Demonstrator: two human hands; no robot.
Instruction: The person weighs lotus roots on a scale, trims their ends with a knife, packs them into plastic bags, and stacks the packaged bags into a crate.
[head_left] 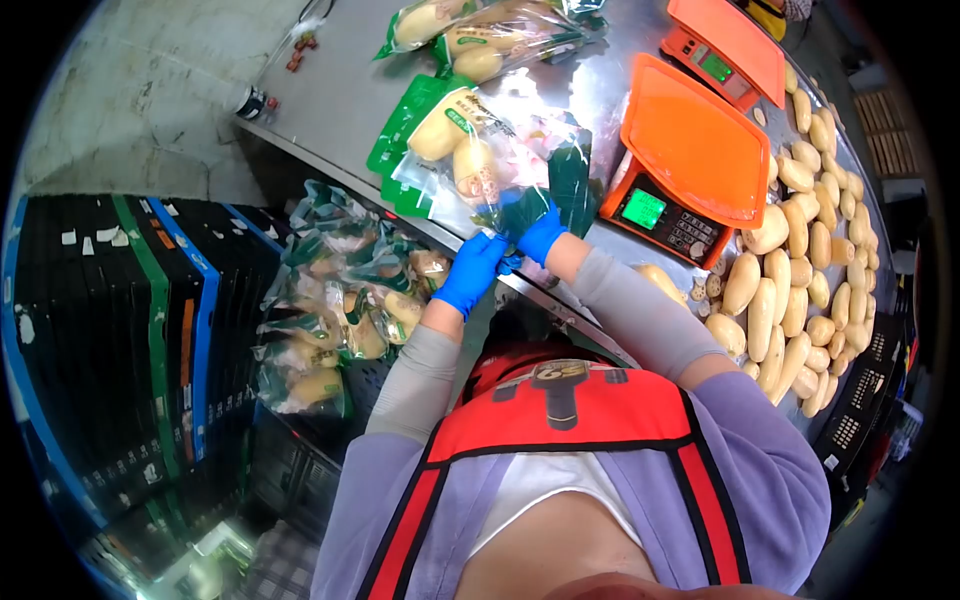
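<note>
A clear and green plastic bag of lotus roots (470, 165) lies on the metal table near its edge, its open end toward me. My left hand (472, 272), in a blue glove, is closed at the gathered mouth of this bag. Right beside it, my right hand (541, 236), also gloved in blue, grips the green part of the bag's mouth. The fingertips of both hands nearly meet, and part of the gathered plastic is hidden behind them.
Filled bags (490, 40) lie farther back on the table. Orange scales (695, 140) with green displays stand to the right, beside a pile of loose lotus roots (790, 290). Below the left edge, more packed bags (345, 300) fill a crate next to stacked dark crates (90, 330).
</note>
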